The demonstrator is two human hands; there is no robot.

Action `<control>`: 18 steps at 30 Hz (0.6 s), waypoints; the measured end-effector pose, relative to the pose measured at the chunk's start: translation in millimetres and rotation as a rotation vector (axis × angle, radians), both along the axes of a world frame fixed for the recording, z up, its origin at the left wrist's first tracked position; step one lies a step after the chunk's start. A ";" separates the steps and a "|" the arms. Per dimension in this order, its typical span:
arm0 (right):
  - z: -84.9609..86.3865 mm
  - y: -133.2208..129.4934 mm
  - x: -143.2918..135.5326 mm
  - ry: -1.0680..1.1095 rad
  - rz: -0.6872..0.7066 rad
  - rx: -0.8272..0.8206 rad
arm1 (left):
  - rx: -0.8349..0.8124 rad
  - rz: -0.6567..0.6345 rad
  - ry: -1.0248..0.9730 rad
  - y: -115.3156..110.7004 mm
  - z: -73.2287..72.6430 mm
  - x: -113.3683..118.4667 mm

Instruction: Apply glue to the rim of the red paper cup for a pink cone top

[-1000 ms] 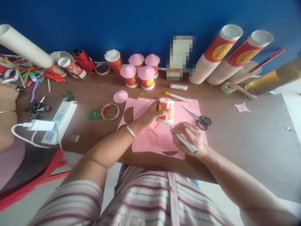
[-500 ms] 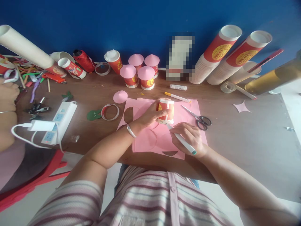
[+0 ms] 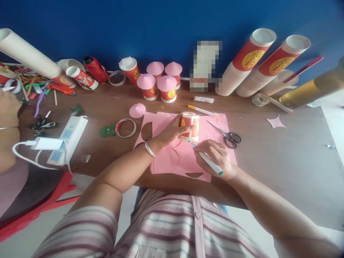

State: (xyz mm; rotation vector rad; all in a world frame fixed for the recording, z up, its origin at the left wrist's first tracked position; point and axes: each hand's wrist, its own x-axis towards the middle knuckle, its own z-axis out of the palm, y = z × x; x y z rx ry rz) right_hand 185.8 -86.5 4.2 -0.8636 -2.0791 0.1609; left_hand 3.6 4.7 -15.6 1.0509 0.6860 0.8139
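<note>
Head view: grips cup [image 3: 188, 121] in left hand [image 3: 174, 129], pinches marker [image 3: 211, 163] in right hand [image 3: 216, 154], aiming at the cup's lower edge!

Toward the left edge of the surface [image 3: 263, 161], we are seeing a white power strip [image 3: 74, 133], with a white charger [image 3: 51, 143] overlapping it and trailing a cable [image 3: 37, 165]. Left of centre at the back edge, a red thread spool [image 3: 96, 70] is tilting. Near the back right corner, we are finding a clear tape roll [image 3: 258, 103] lying beside a gold-coloured cylinder [image 3: 303, 90].
</note>
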 end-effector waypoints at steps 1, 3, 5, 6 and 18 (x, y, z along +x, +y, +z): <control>-0.4 0.0 0.0 0.000 0.002 0.000 | 0.010 0.002 0.002 -0.4 1.2 0.0; -1.0 0.1 -0.2 -0.001 0.006 -0.009 | 0.028 0.002 0.008 -1.0 2.7 0.0; -1.4 0.2 -0.4 0.002 0.002 -0.018 | 0.032 -0.003 0.009 -1.2 2.9 -0.2; -1.6 0.3 -0.4 0.002 -0.001 -0.021 | 0.025 -0.009 0.006 -1.3 2.7 -0.3; -0.2 0.5 0.0 -0.009 -0.030 -0.004 | 0.037 -0.022 0.003 0.0 3.2 -0.4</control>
